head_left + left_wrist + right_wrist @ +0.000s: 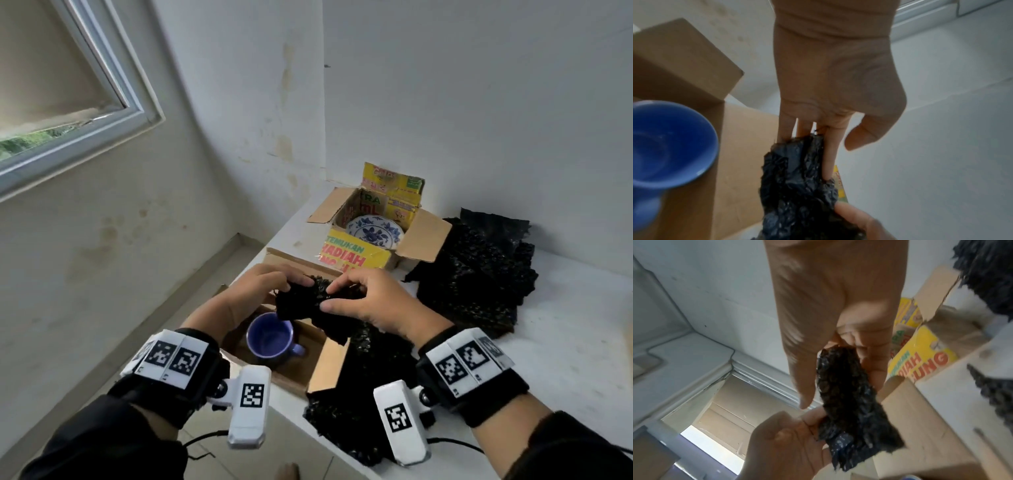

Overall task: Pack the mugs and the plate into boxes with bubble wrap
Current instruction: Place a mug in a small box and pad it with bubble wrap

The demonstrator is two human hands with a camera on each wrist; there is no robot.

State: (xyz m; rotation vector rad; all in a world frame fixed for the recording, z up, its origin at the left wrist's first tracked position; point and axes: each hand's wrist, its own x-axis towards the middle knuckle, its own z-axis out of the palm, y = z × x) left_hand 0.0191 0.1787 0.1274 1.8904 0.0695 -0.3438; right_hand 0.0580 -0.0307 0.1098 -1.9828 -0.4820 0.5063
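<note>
My left hand and right hand both pinch a folded piece of black bubble wrap between them. They hold it above an open brown box. A blue mug stands upright and unwrapped inside that box. In the left wrist view the wrap lies along my fingers, with the mug at the left. From the right wrist the wrap runs from my right thumb and fingers down to my left hand. A blue-and-white plate lies in the yellow box behind.
A heap of black bubble wrap lies on the white table at the right. Another sheet drapes over the table's front edge beside the brown box. White walls close in behind and to the left, with a window high on the left.
</note>
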